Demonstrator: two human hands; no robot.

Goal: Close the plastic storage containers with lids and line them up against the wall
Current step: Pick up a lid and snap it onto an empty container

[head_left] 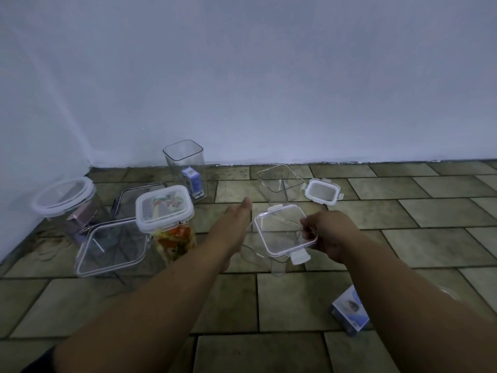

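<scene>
Hands work low over the tiled floor (295, 300). The right hand (332, 234) pinches the right edge of a square lid (282, 232), thumb and fingers curled round its white rim, and holds it tilted over a clear container (277, 266) whose walls show faintly beneath. That reads as lining the lid up before pressing it down. The left hand (238, 224) lies flat and open just beside the lid's left side, fingers straight, likely ready to steady the container; I cannot tell whether it touches. The lid's latches stick outward, unfastened.

Nearer the wall (269, 90) stand a tall open container (185, 162) with a purple carton (191, 179) inside and an empty square container (279, 179), a small lid (322, 191) lying just beside it. To the left are a lidded container (164, 208) with colourful contents, a round-lidded container (64, 197) and a large clear box (113, 268). A blue box (349, 310) lies near the right forearm. None of this blocks the lid.
</scene>
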